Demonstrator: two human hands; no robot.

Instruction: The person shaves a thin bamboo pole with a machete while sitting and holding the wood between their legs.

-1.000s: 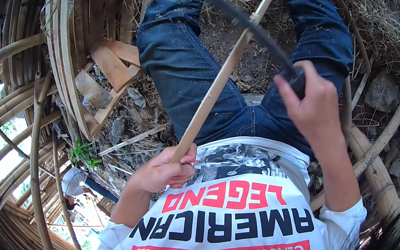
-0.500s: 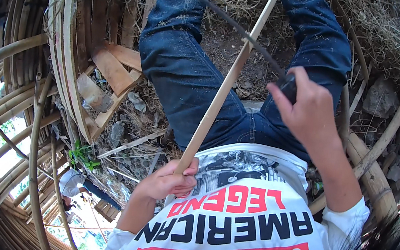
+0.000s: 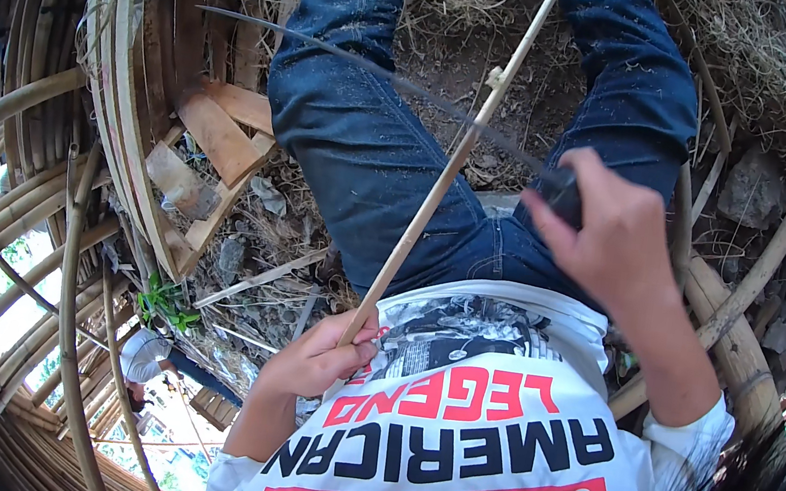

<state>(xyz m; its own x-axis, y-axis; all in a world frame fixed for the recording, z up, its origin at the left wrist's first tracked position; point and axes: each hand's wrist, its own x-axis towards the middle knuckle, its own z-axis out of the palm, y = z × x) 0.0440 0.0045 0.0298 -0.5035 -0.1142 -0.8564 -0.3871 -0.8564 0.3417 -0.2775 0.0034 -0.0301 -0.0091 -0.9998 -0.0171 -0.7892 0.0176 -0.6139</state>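
Observation:
My left hand (image 3: 331, 351) is closed round the near end of a long pale bamboo strip (image 3: 424, 212). The strip slants up and away between my legs, and its far end runs out of view at the top. My right hand (image 3: 609, 226) grips the dark handle of a long knife (image 3: 367, 67). Its thin blade points to the far left and crosses the strip, seemingly touching it. A small curl of shaved fibre (image 3: 495, 77) sticks up on the strip just beyond the blade.
Bent bamboo slats (image 3: 119, 61) and short wooden boards (image 3: 218, 138) stand at the left. Thick bamboo poles (image 3: 733, 340) cross at the right beside a grey rock (image 3: 754, 191). Dry straw (image 3: 754, 65) covers the ground farther off. Another person (image 3: 150, 359) is at the lower left.
The knife blade has come nearer along the strip, its tip swinging into view at the left. The strip looks turned edge-on, and a curl now stands on it.

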